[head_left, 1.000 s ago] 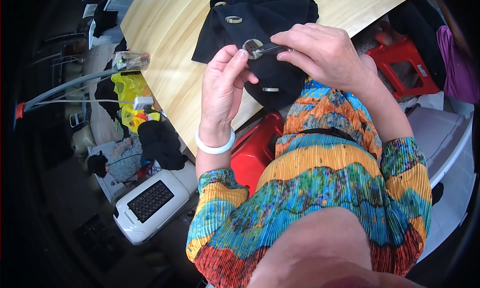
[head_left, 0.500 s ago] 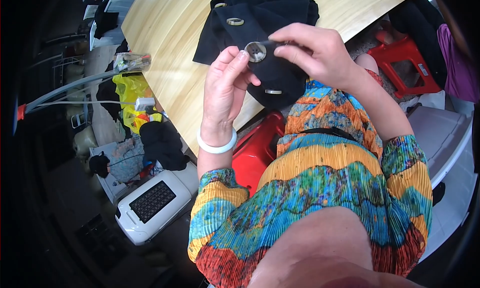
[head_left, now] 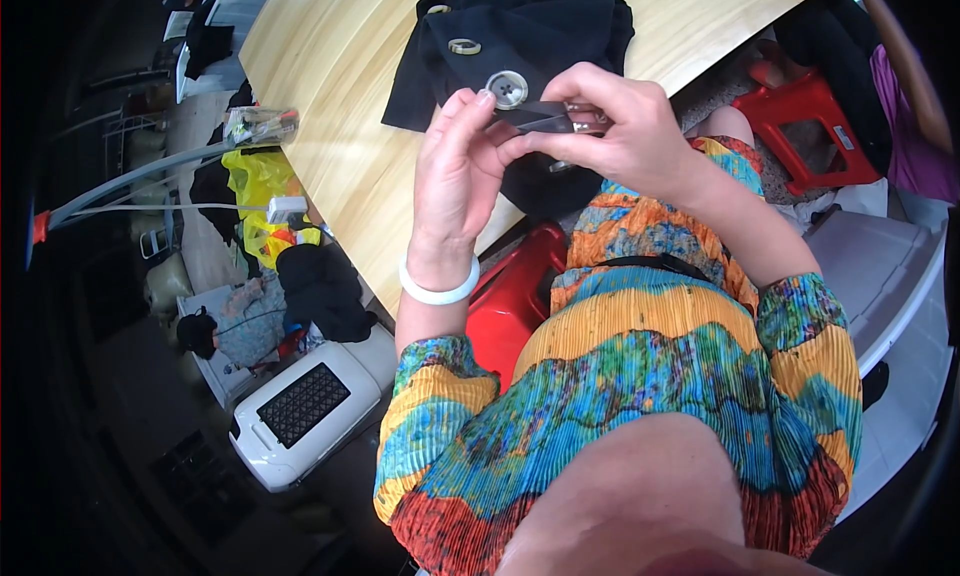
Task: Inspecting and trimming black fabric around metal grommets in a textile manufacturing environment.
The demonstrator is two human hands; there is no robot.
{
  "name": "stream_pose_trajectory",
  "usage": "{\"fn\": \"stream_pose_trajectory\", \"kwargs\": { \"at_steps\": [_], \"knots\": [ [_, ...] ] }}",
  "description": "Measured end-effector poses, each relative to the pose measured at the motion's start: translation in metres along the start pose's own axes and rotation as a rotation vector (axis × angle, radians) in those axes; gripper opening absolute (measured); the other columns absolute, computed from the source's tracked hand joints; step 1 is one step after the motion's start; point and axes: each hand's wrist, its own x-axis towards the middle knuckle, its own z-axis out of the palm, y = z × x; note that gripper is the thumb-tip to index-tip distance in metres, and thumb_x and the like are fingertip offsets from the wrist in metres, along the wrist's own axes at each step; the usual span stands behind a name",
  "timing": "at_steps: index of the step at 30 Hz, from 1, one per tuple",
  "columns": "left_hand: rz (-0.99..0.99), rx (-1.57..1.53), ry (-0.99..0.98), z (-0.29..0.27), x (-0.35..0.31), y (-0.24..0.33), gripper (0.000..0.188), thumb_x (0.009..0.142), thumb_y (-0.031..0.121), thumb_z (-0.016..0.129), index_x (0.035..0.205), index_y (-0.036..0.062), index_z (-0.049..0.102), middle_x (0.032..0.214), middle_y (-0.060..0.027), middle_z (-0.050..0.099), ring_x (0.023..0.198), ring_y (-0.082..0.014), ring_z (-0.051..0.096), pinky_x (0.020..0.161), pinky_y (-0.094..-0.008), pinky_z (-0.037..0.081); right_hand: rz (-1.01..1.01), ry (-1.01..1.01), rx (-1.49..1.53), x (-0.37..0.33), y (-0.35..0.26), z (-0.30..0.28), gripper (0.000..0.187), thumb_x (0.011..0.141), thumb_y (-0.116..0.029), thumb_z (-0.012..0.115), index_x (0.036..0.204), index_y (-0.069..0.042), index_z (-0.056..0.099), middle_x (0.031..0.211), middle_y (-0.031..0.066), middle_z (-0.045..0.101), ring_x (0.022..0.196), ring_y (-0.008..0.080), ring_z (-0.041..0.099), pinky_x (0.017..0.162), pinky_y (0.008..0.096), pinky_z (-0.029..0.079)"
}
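Note:
A dark navy garment (head_left: 545,21) with several large, pale-rimmed buttons lies across the table edge and hangs down toward my lap. My left hand (head_left: 452,171) pinches one round grey button (head_left: 507,90) at its edge, lifting it with the cloth. Close by on the right, my right hand (head_left: 640,131) grips small dark thread snips (head_left: 540,116). Their blades point left, just below the button, near my left fingertips. Another button (head_left: 465,47) shows farther up the garment. Whether the blades touch thread or cloth is too small to tell.
The pale wooden table (head_left: 330,86) spreads beyond my hands. A red stool (head_left: 520,286) is under its near edge, another red stool (head_left: 815,126) at right beside a person in purple (head_left: 920,146). At left are a yellow bag (head_left: 255,191), a white plug block (head_left: 287,210) and a white case (head_left: 310,406).
My right hand has turned, bringing the snips' dark blades into clear view below the button. The button is tilted a little and slightly higher, still in my left fingers.

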Motion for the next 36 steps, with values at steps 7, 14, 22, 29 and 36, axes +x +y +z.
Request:
{"fn": "stream_pose_trajectory", "kwargs": {
  "at_steps": [7, 14, 22, 29, 36],
  "knots": [
    [0.018, 0.045, 0.009, 0.001, 0.004, -0.011, 0.010, 0.085, 0.008, 0.047, 0.076, 0.0051, 0.048, 0.082, -0.0065, 0.057, 0.078, -0.0133, 0.057, 0.071, -0.0293, 0.050, 0.125, 0.061, -0.130, -0.003, 0.005, 0.009, 0.020, 0.069, -0.016, 0.067, 0.077, -0.004, 0.053, 0.058, 0.0059, 0.055, 0.051, 0.0172, 0.057, 0.045, 0.0256, 0.042],
    [-0.059, 0.210, -0.052, -0.008, 0.007, 0.001, 0.008, 0.085, 0.009, 0.050, 0.085, 0.0020, 0.054, 0.082, -0.0082, 0.060, 0.070, -0.0121, 0.060, 0.060, -0.0230, 0.053, -0.006, -0.014, -0.112, -0.001, 0.006, 0.002, 0.011, 0.070, -0.008, 0.062, 0.075, -0.004, 0.052, 0.059, 0.0073, 0.055, 0.053, 0.0210, 0.057, 0.047, 0.0276, 0.044],
    [-0.105, -0.123, -0.217, -0.027, -0.001, -0.005, 0.020, 0.085, 0.004, 0.048, 0.104, -0.0010, 0.053, 0.093, -0.0098, 0.060, 0.082, -0.0155, 0.060, 0.070, -0.0278, 0.053, -0.028, 0.023, 0.011, 0.018, 0.008, -0.018, 0.019, 0.069, -0.003, 0.062, 0.087, -0.004, 0.056, 0.064, 0.0073, 0.056, 0.056, 0.0135, 0.057, 0.051, 0.0228, 0.044],
    [-0.112, 0.006, -0.211, -0.029, 0.002, -0.004, 0.019, 0.084, 0.003, 0.049, 0.102, -0.0019, 0.054, 0.092, -0.0100, 0.060, 0.080, -0.0150, 0.060, 0.068, -0.0253, 0.053, -0.140, -0.220, -0.052, 0.021, 0.010, -0.016, 0.022, 0.069, -0.004, 0.058, 0.091, -0.005, 0.059, 0.072, 0.0093, 0.057, 0.066, 0.0244, 0.057, 0.058, 0.0302, 0.045],
    [0.028, -0.048, -0.174, -0.028, 0.002, -0.009, 0.019, 0.083, 0.002, 0.051, 0.102, 0.0018, 0.055, 0.090, -0.0091, 0.061, 0.077, -0.0148, 0.060, 0.066, -0.0256, 0.053, -0.132, -0.126, -0.136, 0.017, 0.006, -0.025, 0.014, 0.070, 0.000, 0.057, 0.083, -0.002, 0.053, 0.074, 0.0095, 0.053, 0.065, 0.0254, 0.055, 0.056, 0.0308, 0.044]
  ]
}}
